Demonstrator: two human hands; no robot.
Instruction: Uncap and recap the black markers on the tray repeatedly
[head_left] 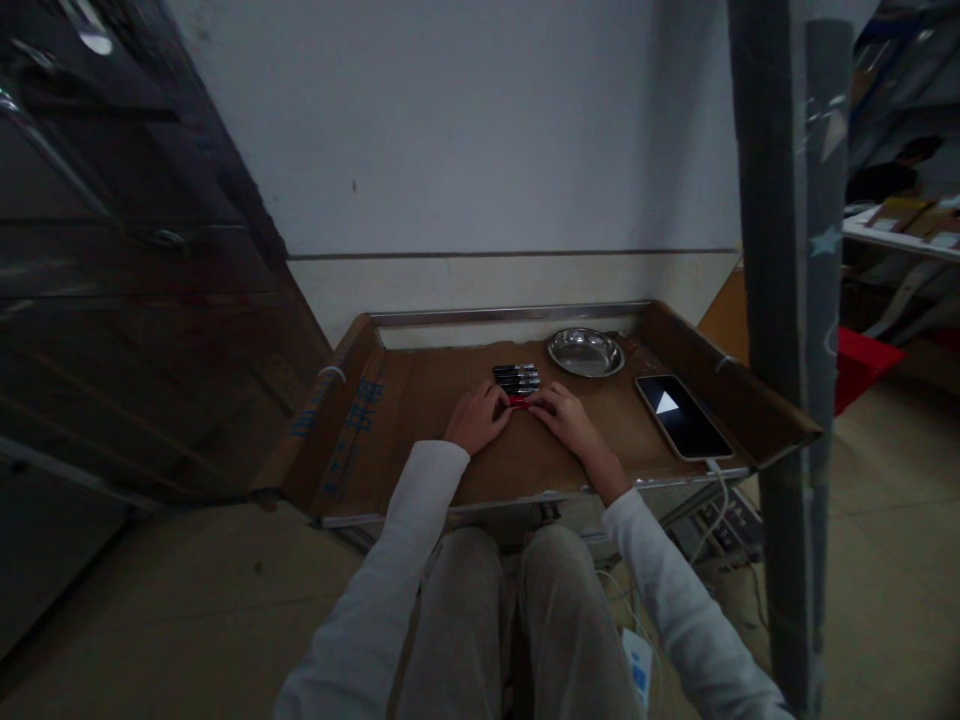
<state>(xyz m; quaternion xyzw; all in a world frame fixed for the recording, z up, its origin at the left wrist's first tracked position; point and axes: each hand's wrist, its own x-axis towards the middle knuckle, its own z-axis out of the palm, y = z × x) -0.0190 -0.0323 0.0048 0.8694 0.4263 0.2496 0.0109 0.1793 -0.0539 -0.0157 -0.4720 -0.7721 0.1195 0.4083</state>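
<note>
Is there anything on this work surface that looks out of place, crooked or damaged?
Nothing stands out. The black batteries lie in a neat row beyond the left hand and right hand, which meet on a small red item. The steel dish and phone lie flat on the cardboard-lined tray.

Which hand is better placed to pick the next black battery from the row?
Probably the left hand: its fingertips lie just below the batteries. The right hand sits further right, both pinching a small red item.

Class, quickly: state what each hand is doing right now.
Left hand: closed on one end of a small red object.
Right hand: closed on its other end, near the black batteries.
</note>
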